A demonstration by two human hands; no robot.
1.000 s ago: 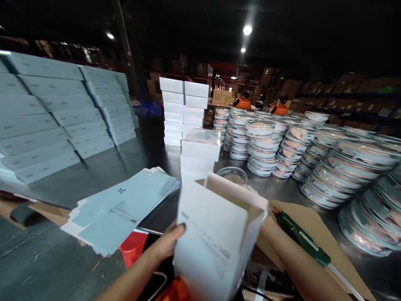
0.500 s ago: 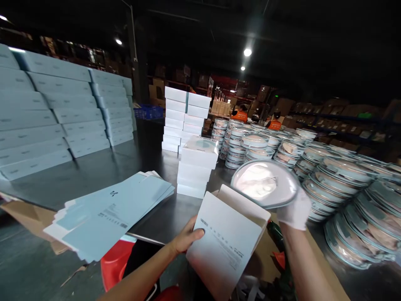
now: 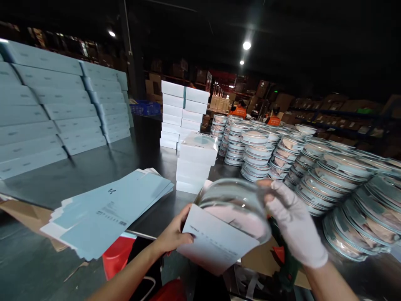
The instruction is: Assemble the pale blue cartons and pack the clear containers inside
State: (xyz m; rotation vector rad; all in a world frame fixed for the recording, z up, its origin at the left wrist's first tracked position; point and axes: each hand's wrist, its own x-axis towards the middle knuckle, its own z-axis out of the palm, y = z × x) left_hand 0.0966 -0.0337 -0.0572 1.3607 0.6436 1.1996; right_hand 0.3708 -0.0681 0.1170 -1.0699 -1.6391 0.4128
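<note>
I am bracing the open white carton (image 3: 216,246) with my bare left hand (image 3: 173,236), fingers pinching its edge to steady its mouth, while my gloved right hand (image 3: 294,225), fingers curled around the rim, is tipping the round clear container (image 3: 234,209) inside.

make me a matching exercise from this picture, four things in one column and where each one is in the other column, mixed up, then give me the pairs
Things
1. round container
2. open box
3. flat cartons
4. left hand

Places
A. fanned out on the table's left side
B. in the gloved right hand, at the box mouth
C. gripping the box's left edge
D. held between both hands, under the container

Pairs: 1-B, 2-D, 3-A, 4-C
</note>
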